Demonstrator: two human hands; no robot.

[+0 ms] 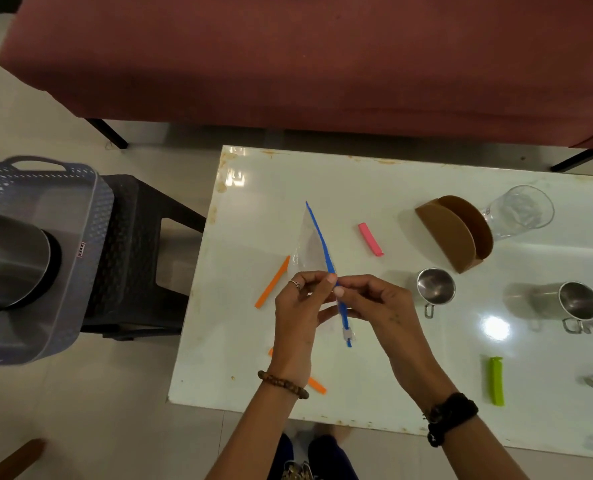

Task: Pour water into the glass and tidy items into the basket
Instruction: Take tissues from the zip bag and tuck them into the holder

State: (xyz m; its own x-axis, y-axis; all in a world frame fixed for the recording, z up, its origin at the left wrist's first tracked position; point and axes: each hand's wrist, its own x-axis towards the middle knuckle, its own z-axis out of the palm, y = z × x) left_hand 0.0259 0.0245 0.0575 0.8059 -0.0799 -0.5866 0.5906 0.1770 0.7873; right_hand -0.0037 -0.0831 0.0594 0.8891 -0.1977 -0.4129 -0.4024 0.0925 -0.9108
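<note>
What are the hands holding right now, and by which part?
Both the left hand and right hand pinch the clear zip bag at its blue zipper strip, near the slider end.

Small red label on basket (45, 271) rim, txt too blurred to read; no other legible txt

The table (374, 188) is glossy white with rusty brown edges. The bag (310, 249) is clear with a blue strip. Clips: orange (272, 283), pink (370, 239), green (495, 381). The holder (454, 233) is brown, the cups (435, 289) steel, the basket (90, 216) grey lattice, the sofa (288, 64) maroon.
</note>
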